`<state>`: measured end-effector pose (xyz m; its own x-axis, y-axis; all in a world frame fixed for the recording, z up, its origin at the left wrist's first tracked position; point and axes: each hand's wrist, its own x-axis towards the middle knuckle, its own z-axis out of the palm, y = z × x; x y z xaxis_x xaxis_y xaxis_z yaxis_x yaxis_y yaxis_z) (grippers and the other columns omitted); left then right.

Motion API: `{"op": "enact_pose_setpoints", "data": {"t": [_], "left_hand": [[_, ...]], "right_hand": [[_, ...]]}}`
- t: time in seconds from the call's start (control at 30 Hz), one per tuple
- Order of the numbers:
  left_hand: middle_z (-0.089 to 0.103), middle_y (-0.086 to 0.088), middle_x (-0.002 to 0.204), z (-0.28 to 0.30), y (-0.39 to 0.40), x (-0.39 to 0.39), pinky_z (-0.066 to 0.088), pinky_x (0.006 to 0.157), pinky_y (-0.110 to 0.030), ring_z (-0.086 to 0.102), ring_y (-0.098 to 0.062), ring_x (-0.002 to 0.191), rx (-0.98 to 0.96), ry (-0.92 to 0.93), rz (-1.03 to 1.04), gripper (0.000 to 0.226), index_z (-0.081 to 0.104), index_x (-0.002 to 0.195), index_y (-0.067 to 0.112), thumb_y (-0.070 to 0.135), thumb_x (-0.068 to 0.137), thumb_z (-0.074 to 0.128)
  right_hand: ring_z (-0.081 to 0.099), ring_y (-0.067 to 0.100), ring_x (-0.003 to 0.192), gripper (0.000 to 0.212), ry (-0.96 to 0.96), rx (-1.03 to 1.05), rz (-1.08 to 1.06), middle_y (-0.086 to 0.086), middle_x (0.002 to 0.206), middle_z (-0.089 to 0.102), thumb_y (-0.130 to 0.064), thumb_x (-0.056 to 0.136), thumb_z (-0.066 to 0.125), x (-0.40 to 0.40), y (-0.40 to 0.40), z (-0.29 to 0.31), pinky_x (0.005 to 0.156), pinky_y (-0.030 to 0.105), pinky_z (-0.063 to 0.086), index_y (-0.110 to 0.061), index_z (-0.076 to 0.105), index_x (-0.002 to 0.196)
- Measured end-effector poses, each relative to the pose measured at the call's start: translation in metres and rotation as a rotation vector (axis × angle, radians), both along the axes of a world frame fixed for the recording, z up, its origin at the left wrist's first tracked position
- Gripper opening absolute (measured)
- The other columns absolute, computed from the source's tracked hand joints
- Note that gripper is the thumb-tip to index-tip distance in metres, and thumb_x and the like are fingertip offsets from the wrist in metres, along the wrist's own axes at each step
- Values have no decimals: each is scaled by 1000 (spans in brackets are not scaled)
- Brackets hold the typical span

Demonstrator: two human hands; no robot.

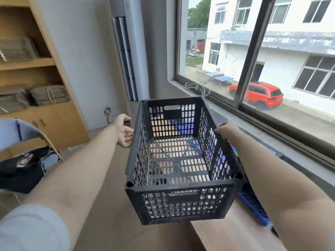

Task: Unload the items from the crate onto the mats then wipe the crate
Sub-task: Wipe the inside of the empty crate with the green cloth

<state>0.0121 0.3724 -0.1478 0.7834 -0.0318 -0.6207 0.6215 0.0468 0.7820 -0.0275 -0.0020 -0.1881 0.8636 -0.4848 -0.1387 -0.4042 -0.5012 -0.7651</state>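
Black plastic crate (pixel 181 160), one only, slotted walls and floor, nothing inside it. It sits in the air between two bare arms, tilted a bit, its near end over the edge of a light wood table (pixel 226 234). Right hand (pixel 228 130) is on the crate's right rim, fingers curled over the top edge, gripping it. Left hand (pixel 124 130) is just beside the left wall, palm facing the crate, fingers relaxed and spread; can't tell if the fingertips touch the plastic. One blue mat (pixel 253 205) lies on the table under the right forearm, mostly hidden by the crate and arm; blue also shows through the crate's slots. Can't count any further mats. One window (pixel 253 69) runs along the right, sill just beside the crate's far corner; outside are one red car (pixel 257 94) and one blue table-tennis table (pixel 219 77). One wooden shelf unit (pixel 27 69) stands at left holding three stacks of wire trays, blurred. One folding chair (pixel 23 142) at lower left has dark cloth on its seat.
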Motion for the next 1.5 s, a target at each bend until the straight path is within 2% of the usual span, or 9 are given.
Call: {"op": "enact_pose_setpoints", "data": {"t": [0.17, 0.27, 0.43, 0.57, 0.73, 0.83, 1.2, 1.33, 1.5], "left_hand": [[61, -11, 102, -11, -10, 48, 45, 81, -40, 57, -24, 92, 77, 45, 9, 58, 57, 112, -5, 45, 84, 46], [60, -14, 106, -24, -15, 66, 44, 94, -45, 57, -26, 94, 117, 78, -9, 63, 55, 119, -6, 46, 84, 45], [56, -16, 110, -46, -27, 87, 44, 90, -49, 55, -28, 94, 136, 123, -28, 68, 52, 126, -7, 48, 87, 43], [56, -18, 106, -53, -35, 101, 44, 89, -53, 56, -30, 94, 143, 144, -48, 68, 48, 132, -8, 45, 91, 42], [46, -27, 139, -55, -37, 112, 40, 102, -62, 45, -40, 130, 94, 188, -89, 72, 35, 141, -13, 42, 95, 40], [40, -32, 144, -55, -36, 114, 35, 106, -63, 39, -44, 135, 60, 223, -87, 75, 30, 141, -17, 41, 96, 38], [43, -37, 136, -59, -18, 126, 31, 109, -66, 41, -46, 132, 22, 264, -72, 79, 23, 143, -20, 43, 97, 37], [54, -36, 106, -60, -13, 125, 32, 107, -66, 55, -47, 98, 44, 280, -86, 78, 24, 141, -22, 42, 98, 39], [53, -37, 104, -66, -20, 118, 30, 109, -66, 45, -47, 127, 19, 285, -100, 78, 20, 143, -20, 41, 98, 39]], "right_hand": [[49, 21, 56, 7, 54, -70, 41, 10, 68, 54, -6, 88, 60, 64, -9, -18, 48, 22, 36, -7, 58, 81], [58, 25, 70, 5, 79, -98, 53, 12, 84, 64, -6, 87, 61, 89, -11, -31, 52, 21, 40, -7, 64, 90], [66, 34, 95, 18, 91, -148, 20, 19, 102, 68, -9, 84, 63, 122, -23, -61, 85, 39, 56, -1, 68, 99], [65, 35, 97, 18, 103, -137, 7, 19, 101, 67, -9, 84, 64, 140, -32, -65, 85, 39, 55, -1, 68, 100], [63, 35, 100, 20, 120, -162, 8, 19, 106, 67, -9, 83, 65, 153, -43, -71, 92, 42, 53, -1, 68, 101], [62, 35, 104, 24, 112, -176, 42, 19, 111, 66, -8, 86, 62, 157, -40, -74, 94, 42, 51, -1, 66, 108], [59, 33, 107, 26, 107, -177, 56, 17, 117, 63, -7, 91, 59, 161, -26, -65, 89, 35, 49, 0, 64, 115], [56, 31, 96, 25, 133, -193, 90, 17, 116, 63, -7, 91, 59, 164, -22, -69, 81, 30, 45, 0, 65, 114], [56, 34, 112, 32, 179, -250, 109, 18, 125, 59, -14, 96, 54, 165, -24, -80, 94, 35, 46, 1, 58, 124]]}}
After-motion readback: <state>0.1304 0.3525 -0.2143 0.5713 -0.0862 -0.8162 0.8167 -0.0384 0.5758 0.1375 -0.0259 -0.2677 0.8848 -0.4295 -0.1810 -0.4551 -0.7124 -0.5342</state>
